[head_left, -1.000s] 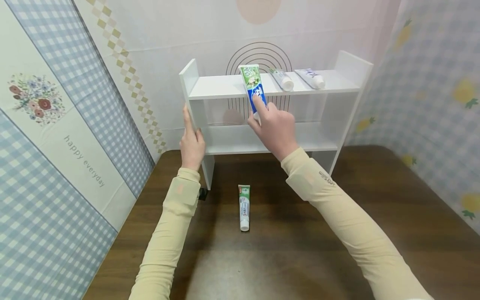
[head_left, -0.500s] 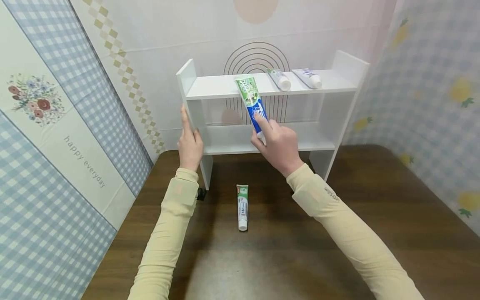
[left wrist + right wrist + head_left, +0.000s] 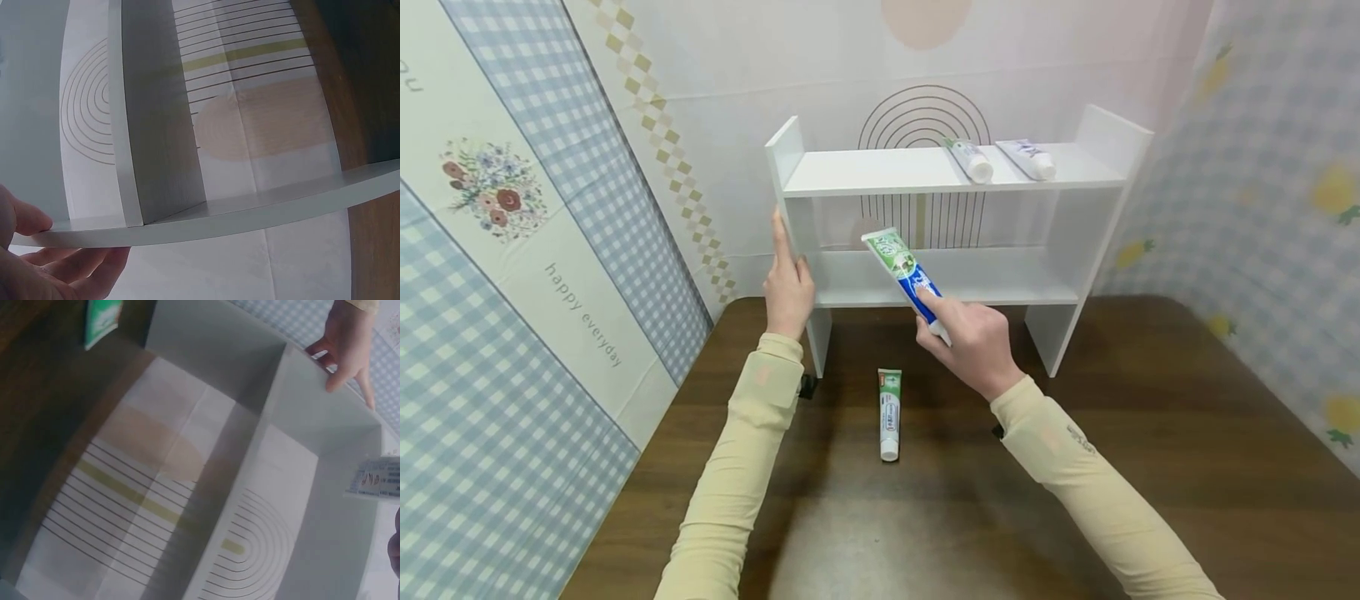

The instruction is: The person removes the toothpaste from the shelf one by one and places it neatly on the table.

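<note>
My right hand (image 3: 973,342) pinches a green-and-blue toothpaste tube (image 3: 901,267) near its capped end, the flat end tilted up and to the left, in front of the middle shelf in the head view. In the right wrist view the tube (image 3: 378,478) shows its printed side at the right edge. My left hand (image 3: 787,292) holds the left side panel of the white shelf unit (image 3: 925,171); in the left wrist view the thumb lies on one face of the panel (image 3: 250,222) and the fingers on the other. A green-and-white toothpaste tube (image 3: 889,417) lies on the table.
Two more toothpaste tubes, one green-and-white (image 3: 970,161) and one purple-and-white (image 3: 1028,158), lie on the top shelf, caps forward. The unit stands on a dark wooden table (image 3: 1150,467). Patterned cloths (image 3: 715,108) hang behind and at both sides.
My right hand has drawn the green-and-blue tube down and toward me, from the top shelf's front to before the middle shelf, tilting it further left. The left hand stays on the panel.
</note>
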The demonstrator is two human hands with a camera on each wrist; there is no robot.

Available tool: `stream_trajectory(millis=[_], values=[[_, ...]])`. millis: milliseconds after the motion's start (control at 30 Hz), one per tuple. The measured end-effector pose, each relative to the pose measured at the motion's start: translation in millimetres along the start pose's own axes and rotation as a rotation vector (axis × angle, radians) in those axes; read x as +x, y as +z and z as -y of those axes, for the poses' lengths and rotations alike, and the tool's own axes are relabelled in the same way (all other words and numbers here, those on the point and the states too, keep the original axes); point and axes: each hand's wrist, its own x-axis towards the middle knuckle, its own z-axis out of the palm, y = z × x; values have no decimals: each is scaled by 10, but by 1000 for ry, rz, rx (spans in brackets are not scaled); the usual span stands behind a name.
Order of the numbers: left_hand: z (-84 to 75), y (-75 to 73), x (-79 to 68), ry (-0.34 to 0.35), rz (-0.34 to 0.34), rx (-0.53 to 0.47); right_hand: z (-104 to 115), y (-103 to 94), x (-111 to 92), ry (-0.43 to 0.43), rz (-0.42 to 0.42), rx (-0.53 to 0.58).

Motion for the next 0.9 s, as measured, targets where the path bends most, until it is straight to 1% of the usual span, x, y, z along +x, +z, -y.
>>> stream_trajectory(millis=[233,367,500,633,733,900], values=[[-3,37,-14,1,-2,9,-65,14,-186,-47,29,13],[-15,48,-7,1,-2,16,-121,-8,-263,-71,61,13],[-23,66,6,3,-1,21,-178,-59,-323,-114,102,14],[-21,78,13,-1,-7,31,-201,-94,-402,-147,142,35],[-9,84,21,1,-8,37,-208,-112,-482,-134,154,51],[12,94,27,8,1,35,-267,-131,-639,-87,154,51]])
